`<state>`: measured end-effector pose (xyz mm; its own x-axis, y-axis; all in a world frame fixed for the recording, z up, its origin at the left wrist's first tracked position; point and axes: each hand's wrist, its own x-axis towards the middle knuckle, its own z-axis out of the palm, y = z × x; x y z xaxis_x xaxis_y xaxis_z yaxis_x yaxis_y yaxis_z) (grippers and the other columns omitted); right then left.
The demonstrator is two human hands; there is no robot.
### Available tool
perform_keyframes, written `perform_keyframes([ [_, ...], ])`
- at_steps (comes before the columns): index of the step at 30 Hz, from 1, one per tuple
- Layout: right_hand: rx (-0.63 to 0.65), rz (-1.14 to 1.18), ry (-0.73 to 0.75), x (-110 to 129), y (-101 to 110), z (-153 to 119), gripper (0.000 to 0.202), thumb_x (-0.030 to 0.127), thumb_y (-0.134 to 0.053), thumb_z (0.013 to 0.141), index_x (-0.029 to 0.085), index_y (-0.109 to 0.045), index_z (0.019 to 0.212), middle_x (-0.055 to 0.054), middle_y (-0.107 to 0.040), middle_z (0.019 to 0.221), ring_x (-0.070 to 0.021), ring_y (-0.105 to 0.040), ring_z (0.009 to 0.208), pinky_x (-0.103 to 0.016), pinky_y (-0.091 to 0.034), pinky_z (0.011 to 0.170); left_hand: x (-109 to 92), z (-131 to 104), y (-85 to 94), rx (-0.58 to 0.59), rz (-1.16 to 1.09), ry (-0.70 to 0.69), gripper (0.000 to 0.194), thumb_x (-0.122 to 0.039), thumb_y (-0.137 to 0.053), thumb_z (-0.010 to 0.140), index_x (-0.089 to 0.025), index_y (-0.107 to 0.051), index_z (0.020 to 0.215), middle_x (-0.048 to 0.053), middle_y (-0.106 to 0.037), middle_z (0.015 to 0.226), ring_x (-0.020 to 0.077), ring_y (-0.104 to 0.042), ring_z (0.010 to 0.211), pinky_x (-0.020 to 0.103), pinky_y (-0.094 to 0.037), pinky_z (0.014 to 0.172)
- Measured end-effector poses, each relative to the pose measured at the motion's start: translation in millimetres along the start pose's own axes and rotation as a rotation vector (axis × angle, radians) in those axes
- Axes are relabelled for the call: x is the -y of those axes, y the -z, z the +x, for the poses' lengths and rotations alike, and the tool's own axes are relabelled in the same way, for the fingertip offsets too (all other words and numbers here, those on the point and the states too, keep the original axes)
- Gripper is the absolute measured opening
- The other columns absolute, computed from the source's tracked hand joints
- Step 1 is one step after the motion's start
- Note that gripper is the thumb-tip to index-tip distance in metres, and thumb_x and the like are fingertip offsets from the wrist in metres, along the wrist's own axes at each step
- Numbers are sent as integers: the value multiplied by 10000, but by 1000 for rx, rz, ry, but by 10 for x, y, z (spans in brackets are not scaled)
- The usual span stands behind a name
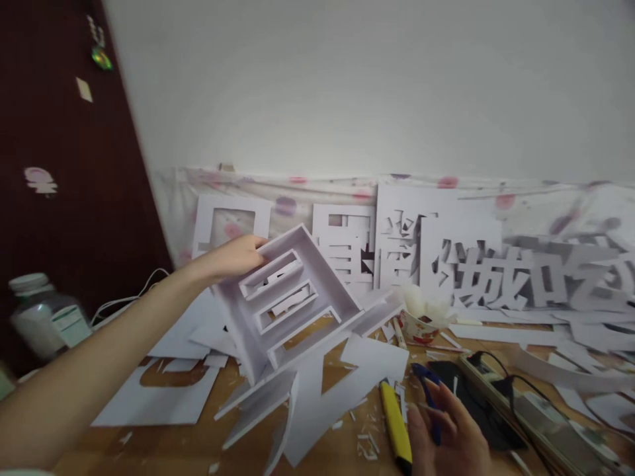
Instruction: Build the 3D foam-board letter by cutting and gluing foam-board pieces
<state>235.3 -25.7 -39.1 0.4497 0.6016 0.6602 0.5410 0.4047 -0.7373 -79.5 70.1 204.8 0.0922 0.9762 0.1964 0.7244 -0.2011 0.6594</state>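
Note:
My left hand (238, 256) grips the upper left edge of a white foam-board character with raised walls (322, 268), which is held tilted above the table. Slots and thin upright strips show inside its boxed part, and slanted pieces extend from its lower end. At the lower right, my right hand (449, 433) has its fingers curled around a dark blue-handled tool (427, 383), whose working end is hard to make out. Just left of that hand, a yellow cutter (395, 423) lies on the wooden table (163, 449).
White cut-out sheets (399, 231) and letters (496, 277) lean along the wall. A patterned bowl (419, 330), a black phone (489, 403) and a power strip (526, 423) with cables lie at the right. A capped bottle (47, 317) stands at the left; scraps litter the table.

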Motion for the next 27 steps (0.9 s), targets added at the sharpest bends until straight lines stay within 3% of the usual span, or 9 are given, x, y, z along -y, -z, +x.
perform_keyframes([
  [4, 170, -43, -70, 17, -145, -101, 598, 538, -558, 886, 167, -505, 1352, -186, -542, 1364, -331, -540, 1192, -462, -476, 938, 123, 109, -78, 81, 39, 47, 222, -210, -566, 618, -222, -731, 766, 27, -773, 811, 263, -697, 792, 273, -478, 603],
  [9, 524, 152, -287, -206, -268, -352, 452, 523, -496, 931, 170, -583, 1198, -151, -704, 1131, -264, -694, 996, -340, -573, 823, 473, 475, -305, 239, 95, 138, 103, -94, -647, 664, -179, -695, 695, 8, -735, 784, 214, -672, 805, 269, -495, 692],
  [11, 645, 86, -192, -183, -339, -487, 403, 471, -462, 963, 178, -612, 1197, -146, -704, 1165, -264, -689, 1041, -347, -573, 860, 675, 597, -339, 296, 93, 184, 33, -180, -683, 803, -152, -687, 785, 13, -720, 849, 184, -669, 812, 296, -530, 731],
  [13, 746, -20, 17, -79, -496, -692, 420, 416, -474, 970, 170, -585, 1291, -151, -637, 1311, -283, -611, 1202, -402, -528, 977, 904, 662, -287, 334, 80, 232, 158, -290, -646, 901, -135, -672, 899, 20, -706, 912, 157, -669, 788, 317, -559, 723],
  [15, 834, -78, 250, 63, -769, -994, 525, 411, -511, 953, 141, -503, 1403, -171, -565, 1399, -315, -542, 1284, -455, -503, 1017, 1141, 672, -154, 329, 57, 279, 123, -163, -579, 889, -121, -692, 868, -1, -725, 808, 146, -676, 706, 267, -540, 680],
  [17, 925, -30, 485, 199, -1121, -1380, 716, 499, -578, 897, 146, -386, 1490, -150, -461, 1492, -354, -438, 1364, -545, -435, 1072, 1350, 639, 12, 291, 37, 311, 278, -53, -421, 852, -90, -693, 900, -25, -718, 703, 134, -669, 639, 234, -512, 644],
  [20, 905, 74, 770, 342, -1608, -1940, 440, 366, -476, 978, 202, -522, 1384, -81, -557, 1417, -307, -504, 1319, -534, -450, 1057, 1557, 554, 190, 279, 30, 358, 321, -52, -392, 792, -67, -672, 948, -33, -713, 656, 135, -662, 607, 229, -505, 616],
  [23, 1060, 69, 810, 399, -1832, -2134, 368, 328, -428, 1002, 241, -575, 1329, -40, -619, 1355, -280, -555, 1266, -540, -404, 1092, 1660, 503, 195, 319, 30, 374, 348, -63, -389, 757, -88, -662, 971, -35, -735, 727, 137, -677, 659, 221, -509, 634],
  [27, 1296, 52, 641, 328, -1722, -1643, 736, 637, -485, 905, 181, -420, 1479, -102, -526, 1451, -322, -420, 1377, -533, -263, 1172, 1736, 604, 43, 374, 70, 355, 344, -111, -413, 729, -120, -664, 965, -27, -749, 842, 154, -679, 754, 226, -517, 677],
])
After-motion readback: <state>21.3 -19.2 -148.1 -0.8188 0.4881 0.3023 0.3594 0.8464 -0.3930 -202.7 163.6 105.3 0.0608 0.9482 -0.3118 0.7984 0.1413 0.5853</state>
